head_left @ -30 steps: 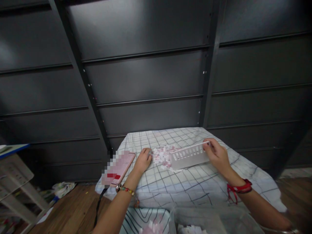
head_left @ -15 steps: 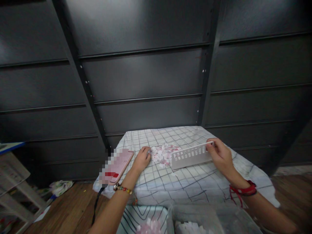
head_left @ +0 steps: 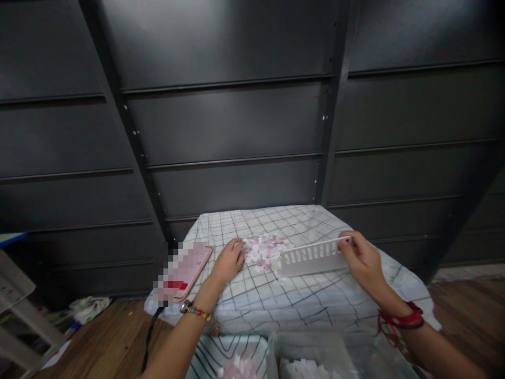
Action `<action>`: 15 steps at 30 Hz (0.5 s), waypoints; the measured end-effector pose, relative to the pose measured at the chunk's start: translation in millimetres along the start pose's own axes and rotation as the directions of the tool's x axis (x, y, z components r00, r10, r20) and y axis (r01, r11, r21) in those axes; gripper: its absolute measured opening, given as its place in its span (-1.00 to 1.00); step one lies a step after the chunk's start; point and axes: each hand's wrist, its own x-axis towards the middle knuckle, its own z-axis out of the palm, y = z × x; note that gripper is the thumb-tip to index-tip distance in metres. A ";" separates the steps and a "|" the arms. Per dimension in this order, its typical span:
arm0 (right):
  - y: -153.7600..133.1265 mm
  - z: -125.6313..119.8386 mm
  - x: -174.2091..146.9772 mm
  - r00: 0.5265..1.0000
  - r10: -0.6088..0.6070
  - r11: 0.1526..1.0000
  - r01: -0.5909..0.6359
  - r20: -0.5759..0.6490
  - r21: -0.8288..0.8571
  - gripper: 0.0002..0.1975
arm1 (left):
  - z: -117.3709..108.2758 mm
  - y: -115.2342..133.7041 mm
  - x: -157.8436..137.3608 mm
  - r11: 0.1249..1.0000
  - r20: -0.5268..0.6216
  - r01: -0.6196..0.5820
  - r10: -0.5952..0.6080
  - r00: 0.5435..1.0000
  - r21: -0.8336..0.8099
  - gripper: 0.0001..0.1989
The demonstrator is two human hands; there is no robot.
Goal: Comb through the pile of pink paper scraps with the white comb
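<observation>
1. Dark wall panels, crossed by seams and slanting posts, rise behind a surface covered by a white cloth with dark grid lines.
2. Midway across the cloth I see a loose heap of white and pink scraps, spread flat between the two hands.
3. At the heap's left edge rests the left hand, fingers loosely curved; I cannot tell whether they pinch a scrap. Its wrist wears a beaded bracelet.
4. Over to the right, the right hand has its fingers gripping the far right end of a white slotted piece, thumb toward us. That piece is tilted, its left end lower and right beside the heap. Red bands circle this wrist.
5. Left of the left hand lies a pink phone, partly blurred out, with a black cord hanging near its lower end.
6. Nearest the person, a striped tray contains pinkish scraps; just beside it, a translucent bin contains whitish ones.
</observation>
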 end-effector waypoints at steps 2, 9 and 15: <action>2.5 -1.1 -0.5 0.999 0.030 0.999 -0.030 -0.015 0.013 -0.77 | -0.2 0.3 0.0 1.000 0.005 -0.003 0.003 1.000 0.001 -0.67; 1.1 -1.2 -1.9 1.000 0.016 1.000 -0.016 0.003 -0.004 -0.77 | 4.5 -3.5 -0.8 0.999 -0.022 -0.043 0.043 0.999 -0.013 -0.68; -3.5 -5.7 -1.8 0.999 0.053 0.997 -0.052 -0.014 0.050 -0.80 | 6.5 -6.0 -0.9 0.997 -0.043 -0.081 0.081 0.996 -0.007 -0.69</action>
